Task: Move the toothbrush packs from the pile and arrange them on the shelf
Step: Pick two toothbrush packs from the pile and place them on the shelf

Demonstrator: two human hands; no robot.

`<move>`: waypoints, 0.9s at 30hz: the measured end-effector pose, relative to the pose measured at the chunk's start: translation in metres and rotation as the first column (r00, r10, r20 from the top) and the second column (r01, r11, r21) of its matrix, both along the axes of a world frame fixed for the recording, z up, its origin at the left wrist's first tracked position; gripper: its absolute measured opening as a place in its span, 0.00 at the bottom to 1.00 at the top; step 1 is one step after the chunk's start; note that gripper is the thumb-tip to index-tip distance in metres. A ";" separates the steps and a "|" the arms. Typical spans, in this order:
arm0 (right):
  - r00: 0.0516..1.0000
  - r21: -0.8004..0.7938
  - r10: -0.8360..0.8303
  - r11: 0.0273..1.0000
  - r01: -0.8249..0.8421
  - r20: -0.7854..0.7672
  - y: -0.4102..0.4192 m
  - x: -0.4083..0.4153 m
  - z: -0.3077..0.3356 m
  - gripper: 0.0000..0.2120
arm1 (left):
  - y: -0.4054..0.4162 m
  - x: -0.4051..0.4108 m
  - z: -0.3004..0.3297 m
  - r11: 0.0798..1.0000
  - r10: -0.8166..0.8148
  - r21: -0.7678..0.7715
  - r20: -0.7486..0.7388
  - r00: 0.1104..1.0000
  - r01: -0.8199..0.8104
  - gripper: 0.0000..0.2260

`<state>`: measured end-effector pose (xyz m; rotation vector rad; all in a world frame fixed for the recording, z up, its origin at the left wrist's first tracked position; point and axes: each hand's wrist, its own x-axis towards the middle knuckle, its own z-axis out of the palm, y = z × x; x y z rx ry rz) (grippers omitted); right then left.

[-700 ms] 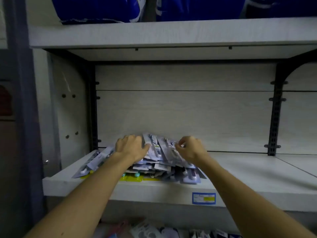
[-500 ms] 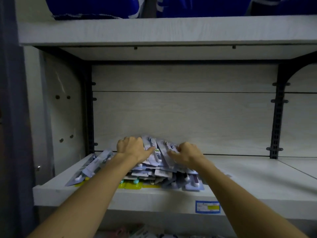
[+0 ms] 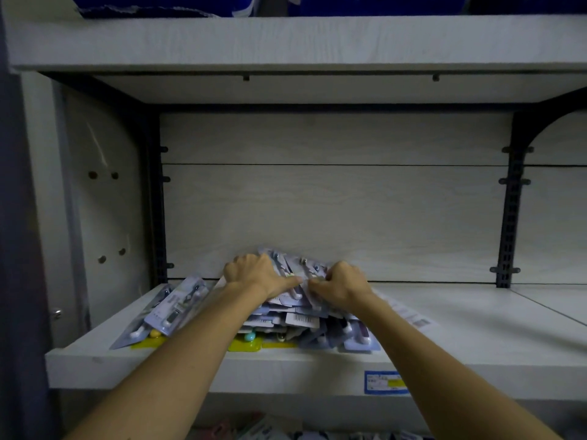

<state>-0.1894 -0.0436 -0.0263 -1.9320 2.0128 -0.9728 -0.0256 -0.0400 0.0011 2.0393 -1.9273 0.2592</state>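
Two bare forearms reach in from the near side toward the shelf [image 3: 476,338], a pale wood-grain board. On its front edge, right of centre, a blue and yellow price label [image 3: 385,382] is fixed. Below that edge, more packaged goods [image 3: 270,431] show dimly on a lower level; they are too dark to identify.

At the front edge, left of centre, the pile of toothbrush packs [image 3: 305,325] lies in a loose heap, with yellow cards and a teal item showing at its near side. A barcode sticker faces up on one pack in the heap. Toward the left end of the shelf, a separate few packs [image 3: 168,312] lie side by side at a slant, just beside the pile.

The left hand [image 3: 254,274] rests on top of the pile, fingers curled over the far side of the upper packs and thumb laid along their top face. The right hand [image 3: 340,285] is beside it, nearly touching, fingers curled and pinching the edge of an upper pack. Both hands grip packs at the crown of the heap.

Behind the pile the back panel [image 3: 333,211] rises, with a dark slotted upright [image 3: 509,217] at the right. The upper shelf [image 3: 286,42] carries blue packages [image 3: 365,4].
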 end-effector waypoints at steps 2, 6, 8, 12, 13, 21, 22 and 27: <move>0.999 0.014 0.007 1.000 -0.007 0.050 0.005 -0.001 0.002 0.16 | 0.000 -0.001 0.001 1.000 -0.012 0.002 -0.056 0.998 0.012 0.36; 0.993 0.034 0.001 0.999 -0.005 0.122 0.015 -0.005 0.006 0.13 | 0.001 0.000 0.002 0.999 -0.036 -0.004 -0.168 0.985 0.036 0.25; 0.989 0.015 -0.004 1.000 0.002 0.147 0.020 -0.007 0.006 0.11 | 0.003 0.000 0.002 0.999 -0.045 -0.017 -0.228 0.973 0.042 0.20; 0.968 -0.028 -0.014 0.999 0.022 0.249 0.031 -0.013 0.009 0.11 | 0.004 0.001 0.002 0.997 -0.057 -0.065 -0.376 0.925 0.035 0.17; 0.961 -0.034 -0.010 0.999 0.020 0.276 0.033 -0.015 0.010 0.12 | 0.003 0.002 0.001 0.996 -0.060 -0.079 -0.412 0.909 0.030 0.18; 0.905 -0.080 -0.019 0.995 0.058 0.424 0.071 -0.023 0.013 0.20 | 0.013 0.008 -0.005 0.979 -0.093 -0.205 -0.514 0.853 -0.016 0.13; 0.909 -0.076 -0.021 0.995 0.058 0.416 0.077 -0.024 0.013 0.21 | 0.016 0.008 -0.005 0.976 -0.110 -0.218 -0.519 0.848 -0.007 0.12; 0.906 -0.043 -0.024 0.998 0.046 0.422 0.096 -0.032 0.016 0.18 | 0.032 0.004 -0.006 0.953 -0.197 -0.303 -0.552 0.810 0.025 0.15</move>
